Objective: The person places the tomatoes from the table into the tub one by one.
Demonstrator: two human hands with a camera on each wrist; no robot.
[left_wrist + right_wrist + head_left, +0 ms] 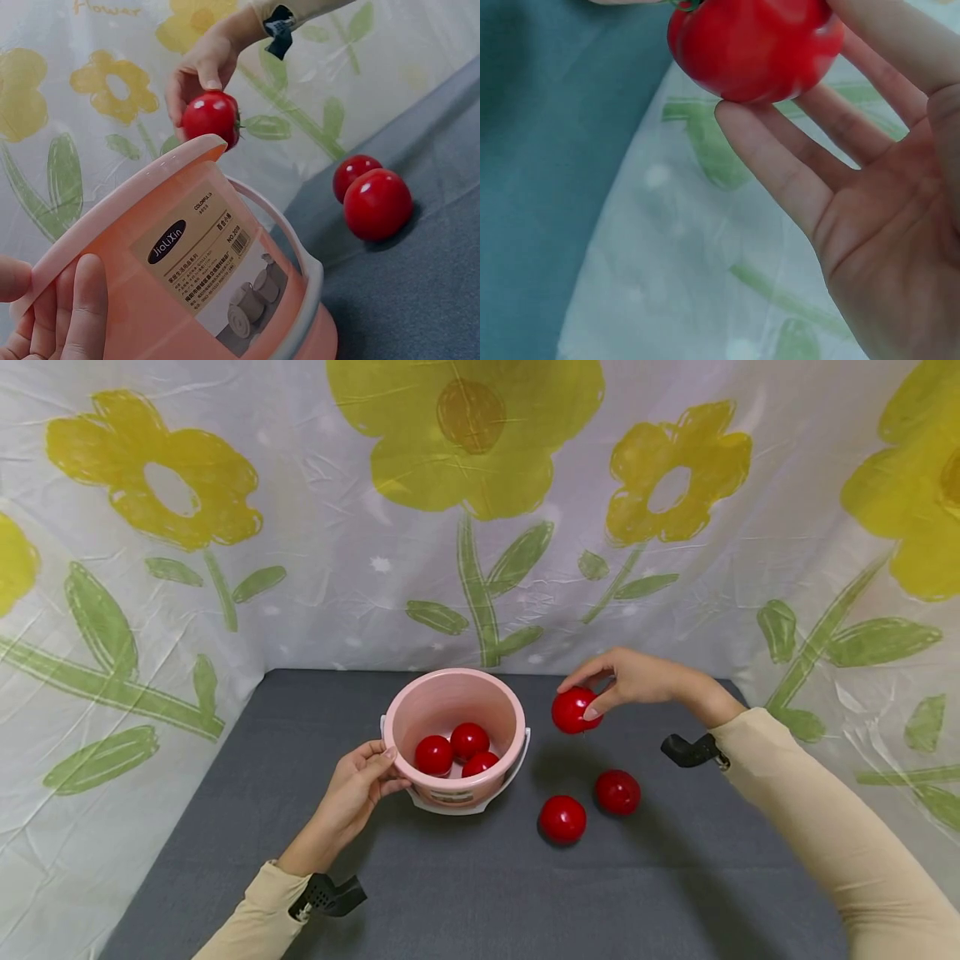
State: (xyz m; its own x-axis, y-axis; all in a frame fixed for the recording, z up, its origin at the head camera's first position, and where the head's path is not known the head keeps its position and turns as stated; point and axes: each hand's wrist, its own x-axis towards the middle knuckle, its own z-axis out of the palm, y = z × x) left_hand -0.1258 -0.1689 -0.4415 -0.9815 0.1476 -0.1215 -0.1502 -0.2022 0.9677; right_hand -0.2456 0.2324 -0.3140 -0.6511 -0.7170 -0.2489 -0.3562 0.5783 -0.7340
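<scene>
A pink bucket [457, 682] with a white handle [480, 806] stands on the dark table, several centimetres left of the raised tomato. Inside it lie three red tomatoes, one of them a tomato [433, 755] near the left wall. My left hand [352, 797] pinches the bucket's rim at the front left, thumb on top and fingers below. Above the table, right of the bucket, my right hand [630, 678] holds a red tomato [754, 49] between thumb and fingers; a green stem shows on it. Two more tomatoes, a front tomato [562, 819] and a rear tomato [617, 792], rest on the table.
A dark grey cloth [465, 893] covers the table. Behind and at both sides hangs a white curtain [322, 593] printed with yellow flowers. A printed label [206, 259] is on the bucket's side. Each wrist wears a black device.
</scene>
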